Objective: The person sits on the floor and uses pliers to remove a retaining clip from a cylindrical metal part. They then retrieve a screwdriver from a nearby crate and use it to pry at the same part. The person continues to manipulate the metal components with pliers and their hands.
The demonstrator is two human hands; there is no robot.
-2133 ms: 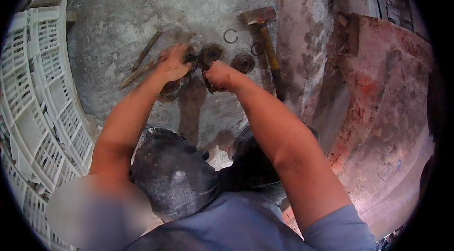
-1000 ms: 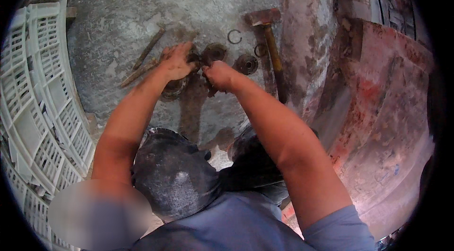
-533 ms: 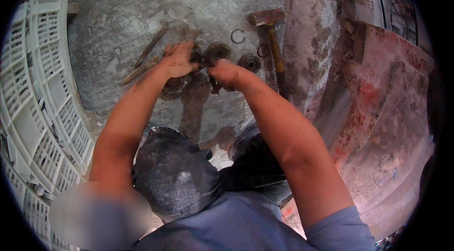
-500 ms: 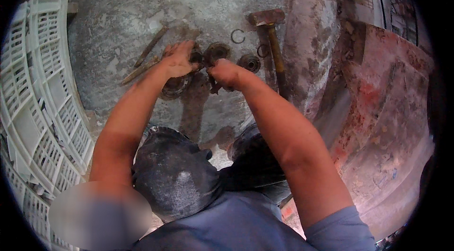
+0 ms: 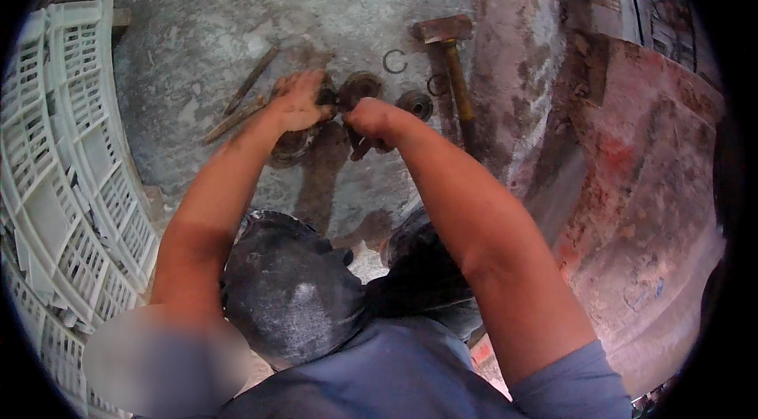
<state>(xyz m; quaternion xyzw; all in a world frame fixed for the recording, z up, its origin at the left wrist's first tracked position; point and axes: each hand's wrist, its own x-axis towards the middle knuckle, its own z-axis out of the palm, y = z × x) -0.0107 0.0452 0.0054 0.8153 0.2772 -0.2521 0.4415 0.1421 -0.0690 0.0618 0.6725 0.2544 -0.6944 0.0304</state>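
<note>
My left hand point(image 5: 300, 101) lies over a greasy round metal part point(image 5: 326, 94), fingers bent against its side. My right hand point(image 5: 373, 117) is closed around a dark hand tool, whose handle end point(image 5: 360, 149) sticks out below the fist. The tool's thin tip seems to point at the part under my left hand; its exact kind is hidden. Beyond my right fist sits another dark round part point(image 5: 361, 84). A wider round metal piece point(image 5: 290, 147) shows below my left wrist. Right of my right hand lies a bearing point(image 5: 416, 105).
Two open snap rings point(image 5: 394, 61) point(image 5: 437, 85) lie beside a hammer point(image 5: 455, 76) on the concrete floor point(image 5: 197, 16). Two bar-like tools point(image 5: 251, 81) point(image 5: 231, 124) rest left of my hand. White plastic crates point(image 5: 87, 64) line the left; a reddish, worn curved surface point(image 5: 632, 206) rises at right.
My right fist has turned slightly, and the tool's handle end is tilted differently. My left hand stays on the round part.
</note>
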